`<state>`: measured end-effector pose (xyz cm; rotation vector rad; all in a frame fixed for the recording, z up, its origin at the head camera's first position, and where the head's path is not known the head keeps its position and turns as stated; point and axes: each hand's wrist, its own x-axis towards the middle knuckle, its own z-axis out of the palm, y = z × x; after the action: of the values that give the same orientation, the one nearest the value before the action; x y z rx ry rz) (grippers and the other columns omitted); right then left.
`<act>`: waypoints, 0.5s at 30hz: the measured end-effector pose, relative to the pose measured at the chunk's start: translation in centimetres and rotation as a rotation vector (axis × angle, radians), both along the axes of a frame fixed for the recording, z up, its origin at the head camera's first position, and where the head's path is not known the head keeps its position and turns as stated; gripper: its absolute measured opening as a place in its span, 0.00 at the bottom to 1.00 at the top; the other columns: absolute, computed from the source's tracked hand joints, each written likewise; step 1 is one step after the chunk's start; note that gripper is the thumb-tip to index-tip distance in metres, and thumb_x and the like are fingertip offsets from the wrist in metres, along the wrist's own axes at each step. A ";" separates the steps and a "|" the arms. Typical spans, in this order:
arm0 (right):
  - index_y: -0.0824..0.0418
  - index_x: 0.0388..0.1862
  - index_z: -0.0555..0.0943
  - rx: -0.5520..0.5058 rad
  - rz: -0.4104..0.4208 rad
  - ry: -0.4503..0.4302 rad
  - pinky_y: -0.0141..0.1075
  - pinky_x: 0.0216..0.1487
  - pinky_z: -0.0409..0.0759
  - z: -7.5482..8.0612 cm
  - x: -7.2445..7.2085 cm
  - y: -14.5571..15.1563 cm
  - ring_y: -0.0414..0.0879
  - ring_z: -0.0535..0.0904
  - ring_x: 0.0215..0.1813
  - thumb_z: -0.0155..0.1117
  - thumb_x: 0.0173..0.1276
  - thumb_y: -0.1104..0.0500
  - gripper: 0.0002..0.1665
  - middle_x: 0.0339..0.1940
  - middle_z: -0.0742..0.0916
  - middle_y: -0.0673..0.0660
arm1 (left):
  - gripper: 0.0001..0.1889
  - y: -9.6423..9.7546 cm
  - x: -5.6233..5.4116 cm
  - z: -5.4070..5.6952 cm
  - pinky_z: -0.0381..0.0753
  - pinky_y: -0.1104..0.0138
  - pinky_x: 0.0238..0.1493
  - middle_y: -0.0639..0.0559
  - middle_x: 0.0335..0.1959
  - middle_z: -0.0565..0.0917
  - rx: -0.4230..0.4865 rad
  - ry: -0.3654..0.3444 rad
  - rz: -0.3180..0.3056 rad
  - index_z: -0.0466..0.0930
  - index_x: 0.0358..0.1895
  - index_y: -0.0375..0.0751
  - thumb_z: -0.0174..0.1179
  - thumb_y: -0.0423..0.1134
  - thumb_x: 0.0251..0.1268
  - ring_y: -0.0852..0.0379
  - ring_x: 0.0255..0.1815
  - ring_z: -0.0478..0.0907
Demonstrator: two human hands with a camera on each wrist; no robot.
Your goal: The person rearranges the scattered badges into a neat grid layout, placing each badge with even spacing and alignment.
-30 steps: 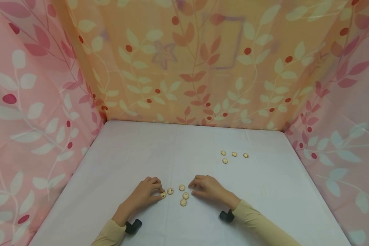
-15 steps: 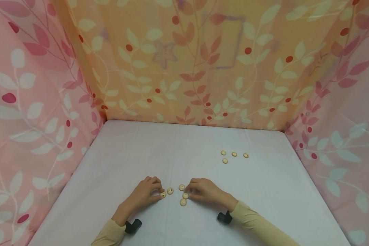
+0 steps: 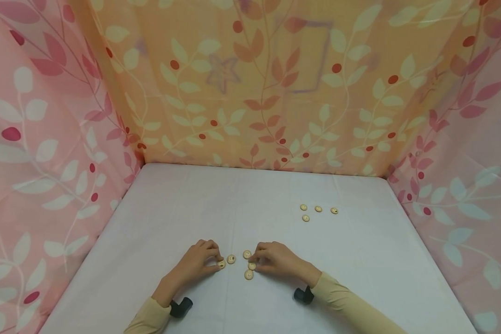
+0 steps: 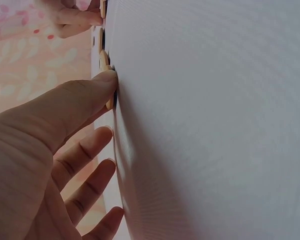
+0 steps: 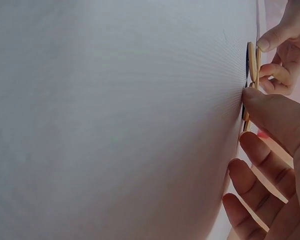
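Observation:
Near the front middle of the white table, my left hand (image 3: 195,263) pinches a round pale wooden disc (image 3: 221,264) between thumb and forefinger. In the left wrist view its other fingers are spread apart beside the tabletop. Opposite it, my right hand (image 3: 280,260) has thumb and forefinger on another wooden disc (image 3: 252,266), pinching it flat against the table. Between the hands lie a disc with a dark mark (image 3: 231,259) and a plain-looking disc (image 3: 247,254). One more disc (image 3: 248,275) touches the front of the right hand's disc. The marks on the discs are too small to read.
Farther back on the right, several similar discs (image 3: 318,209) lie in a loose row, with one in front. The white cloth-covered table (image 3: 183,199) is enclosed by a yellow floral curtain (image 3: 250,83) behind and pink floral curtains at both sides. Each wrist carries a black camera (image 3: 181,307).
My right hand has moved left and slightly down onto the disc and now pinches it. The left hand keeps its pinch in the same place. The discs lie where they were.

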<state>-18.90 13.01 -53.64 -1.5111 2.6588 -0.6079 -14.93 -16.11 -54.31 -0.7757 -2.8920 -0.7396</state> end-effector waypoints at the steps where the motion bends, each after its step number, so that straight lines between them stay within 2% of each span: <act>1: 0.45 0.45 0.83 0.003 -0.002 0.000 0.25 0.40 0.70 0.0 0.0 0.0 0.30 0.73 0.36 0.66 0.60 0.49 0.13 0.37 0.80 0.40 | 0.07 0.0 0.0 0.0 0.70 0.56 0.45 0.62 0.40 0.75 0.000 0.007 0.001 0.81 0.31 0.55 0.69 0.45 0.48 0.57 0.46 0.70; 11: 0.47 0.43 0.82 0.066 -0.024 -0.042 0.26 0.38 0.68 0.6 0.0 -0.3 0.30 0.70 0.34 0.66 0.59 0.49 0.12 0.39 0.80 0.40 | 0.07 0.0 0.1 0.0 0.71 0.57 0.46 0.64 0.41 0.74 -0.002 -0.001 0.012 0.81 0.31 0.57 0.69 0.47 0.48 0.59 0.46 0.69; 15: 0.47 0.42 0.82 0.095 -0.040 -0.064 0.25 0.37 0.66 0.9 0.0 -0.4 0.30 0.69 0.34 0.66 0.59 0.49 0.12 0.39 0.80 0.39 | 0.08 0.1 0.1 0.0 0.71 0.57 0.45 0.64 0.40 0.75 0.001 0.025 0.008 0.81 0.30 0.56 0.70 0.45 0.47 0.59 0.45 0.70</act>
<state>-18.90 12.59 -52.72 -1.3930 2.6354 -0.5147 -14.84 -16.05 -54.36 -0.7676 -2.8704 -0.7255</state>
